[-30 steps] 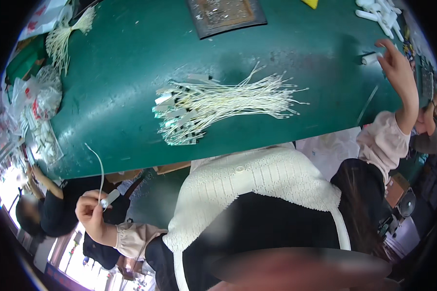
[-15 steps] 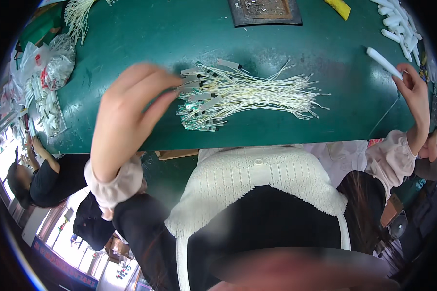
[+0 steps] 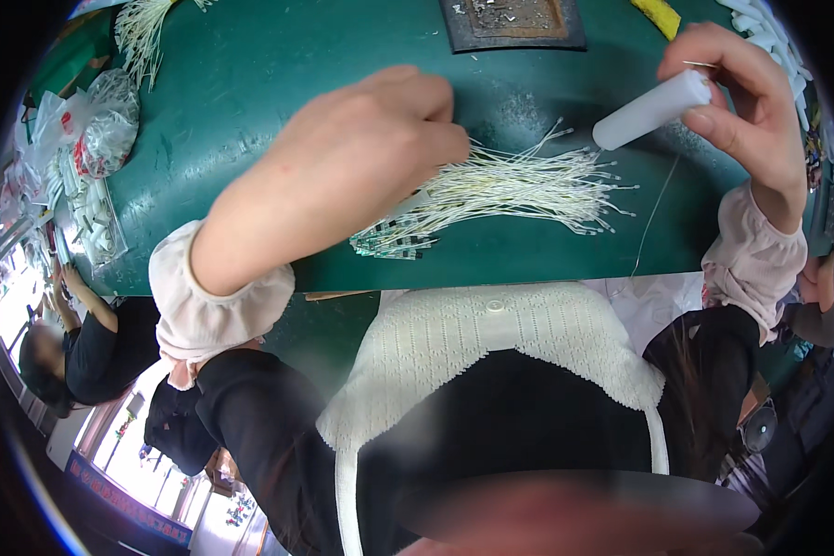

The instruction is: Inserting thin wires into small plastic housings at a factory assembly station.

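Observation:
A bundle of thin white wires (image 3: 519,190) with small green circuit boards (image 3: 380,243) at its left end lies on the green table. My left hand (image 3: 371,148) is over the bundle's left part, fingers curled together and pointing right. Whatever its fingertips pinch is hidden behind the hand. To the right of the bundle, my right hand (image 3: 755,102) grips a white plastic tube (image 3: 653,111) between thumb and fingers. The tube tilts, its far end toward the wire tips. A thin pin-like piece (image 3: 701,64) shows at the right fingers, and a fine thread (image 3: 655,208) runs down toward the table edge.
At the back sits a dark, shallow tray (image 3: 514,42) with scraps; a yellow piece (image 3: 658,17) lies right of it. More white tubes (image 3: 764,32) are piled far right. Clear plastic bags (image 3: 111,116) and another wire bundle (image 3: 144,37) lie left, where another person (image 3: 93,352) sits.
My left hand has moved right, from the circuit-board end to over the wires. My right hand has brought the white tube up and left, closer to the wire tips.

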Tool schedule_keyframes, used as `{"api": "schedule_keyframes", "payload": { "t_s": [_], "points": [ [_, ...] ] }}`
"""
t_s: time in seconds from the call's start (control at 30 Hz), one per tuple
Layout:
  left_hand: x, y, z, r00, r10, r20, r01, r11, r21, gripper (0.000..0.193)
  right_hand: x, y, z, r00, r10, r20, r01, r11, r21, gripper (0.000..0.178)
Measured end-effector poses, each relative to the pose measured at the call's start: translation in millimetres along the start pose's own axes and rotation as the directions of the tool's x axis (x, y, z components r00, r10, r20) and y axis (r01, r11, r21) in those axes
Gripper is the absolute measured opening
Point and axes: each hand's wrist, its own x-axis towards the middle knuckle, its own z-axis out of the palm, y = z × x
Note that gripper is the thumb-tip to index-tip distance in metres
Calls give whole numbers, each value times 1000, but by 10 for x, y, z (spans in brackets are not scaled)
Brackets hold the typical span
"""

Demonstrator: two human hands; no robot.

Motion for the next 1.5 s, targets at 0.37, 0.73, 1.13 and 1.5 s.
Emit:
{"api": "schedule_keyframes", "payload": {
  "t_s": [0.37,0.73,1.13,1.5],
  "points": [
    [35,-131,-96,997,-5,-81,-2,997,-78,16,535,-124,403,991,-91,98,71,979,192,21],
    [74,-141,-116,998,-58,5,57,953,-298,11,775,-31,548,983,48,179,-100,951,293,25],
    [173,-269,-218,915,-381,133,370,662,-652,7,1075,401,775,478,-851,-215,851,388,355,23],
    [104,-264,-252,997,-66,-34,59,985,-163,27,712,-234,493,985,113,128,-140,962,234,24]
  ]
}}
